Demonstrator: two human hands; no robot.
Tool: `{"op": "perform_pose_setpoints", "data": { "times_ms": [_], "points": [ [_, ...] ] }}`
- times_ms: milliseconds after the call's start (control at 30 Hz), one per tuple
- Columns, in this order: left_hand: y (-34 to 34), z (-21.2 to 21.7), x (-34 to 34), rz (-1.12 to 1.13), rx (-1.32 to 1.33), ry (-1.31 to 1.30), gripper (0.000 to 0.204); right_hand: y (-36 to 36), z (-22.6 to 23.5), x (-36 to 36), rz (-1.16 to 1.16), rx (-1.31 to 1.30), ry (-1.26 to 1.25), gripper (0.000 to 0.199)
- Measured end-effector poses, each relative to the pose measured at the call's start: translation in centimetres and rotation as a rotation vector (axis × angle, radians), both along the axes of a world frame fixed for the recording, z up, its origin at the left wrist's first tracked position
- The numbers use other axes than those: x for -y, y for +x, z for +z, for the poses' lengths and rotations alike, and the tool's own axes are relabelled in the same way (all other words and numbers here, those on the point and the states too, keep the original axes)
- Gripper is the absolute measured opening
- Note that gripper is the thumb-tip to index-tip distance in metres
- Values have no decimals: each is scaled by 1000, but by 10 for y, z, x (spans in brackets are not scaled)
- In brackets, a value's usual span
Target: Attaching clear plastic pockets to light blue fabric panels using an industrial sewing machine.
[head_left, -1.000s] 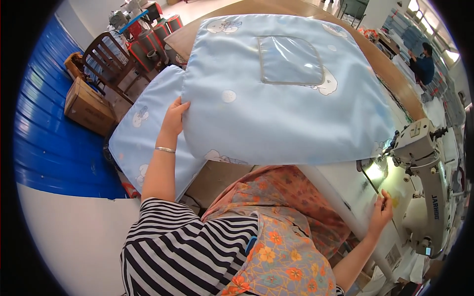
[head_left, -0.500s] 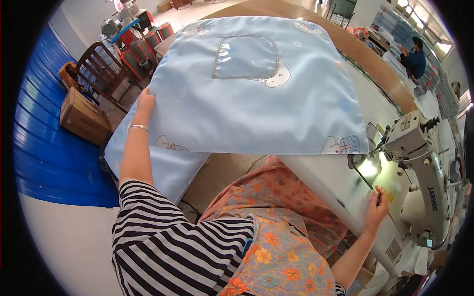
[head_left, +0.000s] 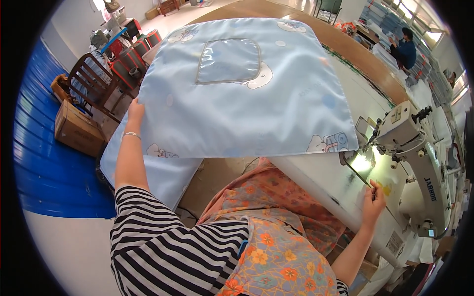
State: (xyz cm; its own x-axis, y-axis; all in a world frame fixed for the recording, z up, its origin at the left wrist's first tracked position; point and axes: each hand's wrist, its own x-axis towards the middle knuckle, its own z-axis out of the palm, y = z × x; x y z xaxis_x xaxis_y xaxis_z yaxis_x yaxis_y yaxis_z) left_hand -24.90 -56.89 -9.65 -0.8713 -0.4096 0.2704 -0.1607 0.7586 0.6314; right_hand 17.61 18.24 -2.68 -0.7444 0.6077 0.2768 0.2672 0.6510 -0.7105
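Observation:
A light blue cloth panel [head_left: 217, 118] with printed white cartoon figures and a grey-edged clear window [head_left: 229, 60] lies spread in front of me. My left hand [head_left: 136, 112] is closed on its left edge, arm stretched out. The panel's near right corner reaches the lit needle area of a white sewing machine [head_left: 397, 126]. Near the machine bed, my right hand [head_left: 374, 201] is closed on a thin dark strip [head_left: 356, 173] that stretches toward the needle area. What lies inside the right fingers is partly hidden. More light blue cloth [head_left: 163, 180] hangs below my left arm.
The white machine table [head_left: 316, 172] extends to the right, with a brown tabletop [head_left: 247, 11] behind. On the left are a wooden chair [head_left: 93, 81], a cardboard box [head_left: 79, 127] and blue corrugated sheeting [head_left: 44, 163]. A seated person [head_left: 405, 49] is far right, beside stacked material.
The whole view has shifted slightly, so the cloth and machine appear further left. Both hands keep their holds, and the cloth stays in nearly the same place by the machine.

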Motion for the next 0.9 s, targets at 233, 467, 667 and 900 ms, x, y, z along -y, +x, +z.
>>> {"op": "perform_pose_setpoints", "data": {
  "times_ms": [233,467,667,900],
  "points": [
    [8,4,11,34,-22,13,41,-6,2,4,2,-7,0,24],
    [48,23,-21,-89,-117,579,39,-3,-3,-1,-6,-32,71,24],
    [50,61,-55,141,-402,604,33,-1,-4,-1,-57,43,99,18],
    [105,203,-178,-193,-649,918,31,-20,18,46,150,-177,167,41]
  ]
}}
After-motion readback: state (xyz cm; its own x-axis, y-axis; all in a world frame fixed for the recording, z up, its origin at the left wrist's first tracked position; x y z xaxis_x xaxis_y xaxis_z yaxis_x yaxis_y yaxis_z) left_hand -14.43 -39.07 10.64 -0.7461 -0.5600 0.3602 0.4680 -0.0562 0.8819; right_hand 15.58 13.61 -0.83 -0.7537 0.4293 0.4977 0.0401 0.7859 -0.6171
